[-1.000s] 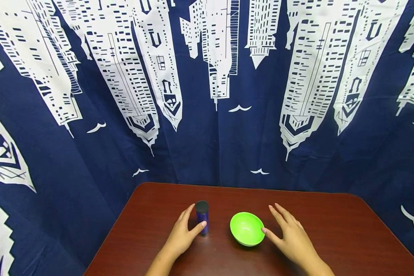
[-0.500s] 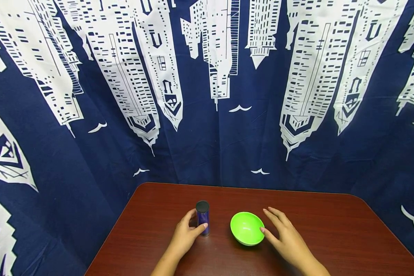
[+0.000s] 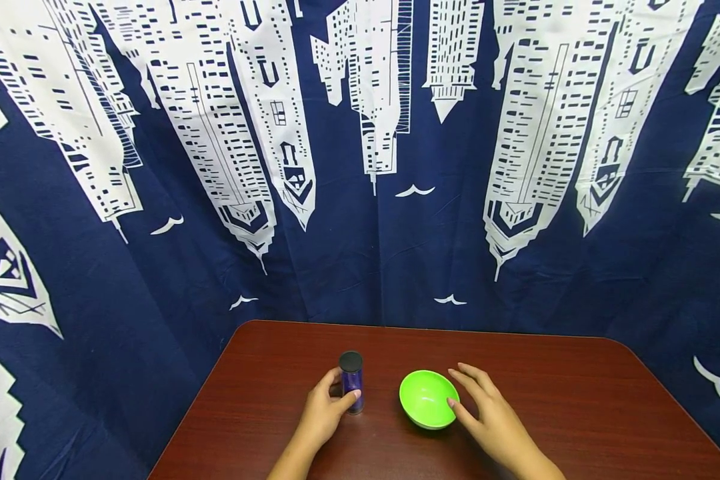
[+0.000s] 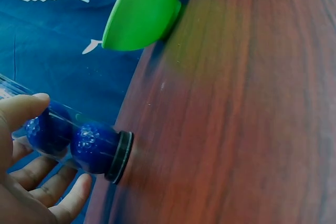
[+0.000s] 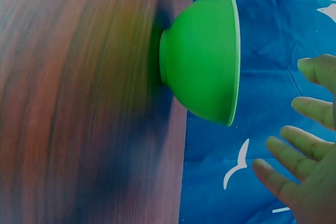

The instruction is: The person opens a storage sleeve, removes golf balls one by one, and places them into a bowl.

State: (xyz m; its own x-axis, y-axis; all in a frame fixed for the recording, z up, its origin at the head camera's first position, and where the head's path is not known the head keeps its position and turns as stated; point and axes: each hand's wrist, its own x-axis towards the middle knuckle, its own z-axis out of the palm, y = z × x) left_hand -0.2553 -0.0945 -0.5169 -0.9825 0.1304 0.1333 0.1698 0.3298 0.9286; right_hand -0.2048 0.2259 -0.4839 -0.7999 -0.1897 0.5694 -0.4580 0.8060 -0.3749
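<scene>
A clear tube of blue balls (image 3: pixel 352 385) with black end caps stands upright on the table. My left hand (image 3: pixel 324 408) holds it, thumb on the near side and fingers behind. In the left wrist view the balls (image 4: pixel 94 148) look shiny and dimpled, and the thumb (image 4: pixel 26 109) lies against the clear wall. To the right of the tube sits a bright green bowl (image 3: pixel 426 399), upright, with nothing visible inside. My right hand (image 3: pixel 497 420) hovers at its right side with fingers spread. The right wrist view shows a gap between these fingers (image 5: pixel 283 153) and the bowl's rim.
The reddish-brown wooden table (image 3: pixel 552 373) has rounded far corners. Behind and to the left hangs a dark blue cloth (image 3: pixel 348 267) printed with white buildings and birds.
My left hand has shifted right and its fingers have come round the tube. My right hand has moved left, nearer the bowl. Tube and bowl have stayed in place.
</scene>
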